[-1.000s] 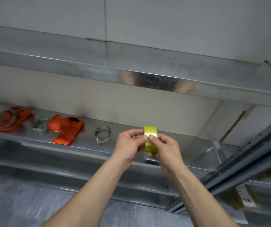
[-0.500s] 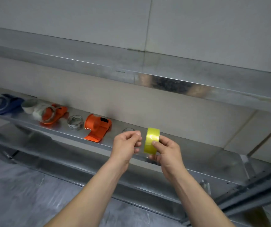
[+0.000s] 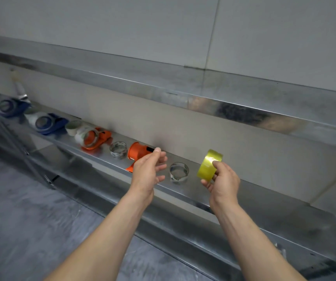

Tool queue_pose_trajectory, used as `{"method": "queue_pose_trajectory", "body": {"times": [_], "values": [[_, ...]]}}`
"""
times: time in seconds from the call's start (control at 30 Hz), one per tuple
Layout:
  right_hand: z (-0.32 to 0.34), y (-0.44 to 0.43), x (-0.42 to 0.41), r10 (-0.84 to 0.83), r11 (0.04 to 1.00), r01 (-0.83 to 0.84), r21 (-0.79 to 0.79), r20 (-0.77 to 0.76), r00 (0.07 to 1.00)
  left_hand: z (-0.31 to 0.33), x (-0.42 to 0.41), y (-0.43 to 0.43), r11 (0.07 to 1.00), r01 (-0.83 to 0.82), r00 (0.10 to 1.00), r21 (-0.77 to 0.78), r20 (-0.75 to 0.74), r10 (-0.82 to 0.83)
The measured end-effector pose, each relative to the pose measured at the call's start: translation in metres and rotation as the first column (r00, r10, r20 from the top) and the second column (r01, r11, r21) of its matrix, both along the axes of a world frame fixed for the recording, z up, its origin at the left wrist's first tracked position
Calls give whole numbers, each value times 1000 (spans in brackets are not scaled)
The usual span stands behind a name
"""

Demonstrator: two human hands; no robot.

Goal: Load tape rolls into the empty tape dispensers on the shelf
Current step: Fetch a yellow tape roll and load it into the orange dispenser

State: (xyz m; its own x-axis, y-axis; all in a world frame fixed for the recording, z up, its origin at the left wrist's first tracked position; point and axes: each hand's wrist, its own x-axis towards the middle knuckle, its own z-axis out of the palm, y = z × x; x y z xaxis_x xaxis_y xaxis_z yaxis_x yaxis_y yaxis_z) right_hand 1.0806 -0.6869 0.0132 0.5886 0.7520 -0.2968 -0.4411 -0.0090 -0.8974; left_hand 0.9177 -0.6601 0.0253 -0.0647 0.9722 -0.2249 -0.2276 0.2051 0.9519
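Observation:
My right hand (image 3: pixel 222 182) grips a yellow tape roll (image 3: pixel 208 166) in the air, just in front of the metal shelf (image 3: pixel 264 201). My left hand (image 3: pixel 148 169) hovers with loose fingers in front of an empty orange tape dispenser (image 3: pixel 137 156) and holds nothing; it hides the dispenser's right side. A clear tape roll (image 3: pixel 179 172) stands on the shelf between my hands. A second clear roll (image 3: pixel 118 150) stands left of the orange dispenser.
Further left on the shelf lie an orange dispenser with a roll in it (image 3: pixel 93 137), a white roll (image 3: pixel 72 127) and two blue dispensers with rolls (image 3: pixel 47 122) (image 3: pixel 8 106). An upper shelf edge (image 3: pixel 183 92) overhangs. Grey floor lies below.
My left hand let go of the yellow roll and moved left toward the orange dispenser. My right hand keeps the roll. The view swung left, bringing more dispensers into sight.

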Motion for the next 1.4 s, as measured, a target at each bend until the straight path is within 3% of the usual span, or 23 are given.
{"method": "queue_pose_trajectory", "body": {"times": [0.37,0.77,1.17,1.4], "values": [[3,26,-32,-35,998,38,-59,54,998,-7,-30,39,1000,25,998,-18,63,-24],[-13,90,-130,-181,975,191,-116,91,979,-21,-132,138,998,53,995,-37,91,-49],[-42,122,-167,-262,944,271,-190,71,962,-50,-155,188,979,137,990,-149,35,-134],[-48,146,-165,-217,949,228,-218,72,973,-58,-147,203,974,141,978,-178,-130,-165]]}}
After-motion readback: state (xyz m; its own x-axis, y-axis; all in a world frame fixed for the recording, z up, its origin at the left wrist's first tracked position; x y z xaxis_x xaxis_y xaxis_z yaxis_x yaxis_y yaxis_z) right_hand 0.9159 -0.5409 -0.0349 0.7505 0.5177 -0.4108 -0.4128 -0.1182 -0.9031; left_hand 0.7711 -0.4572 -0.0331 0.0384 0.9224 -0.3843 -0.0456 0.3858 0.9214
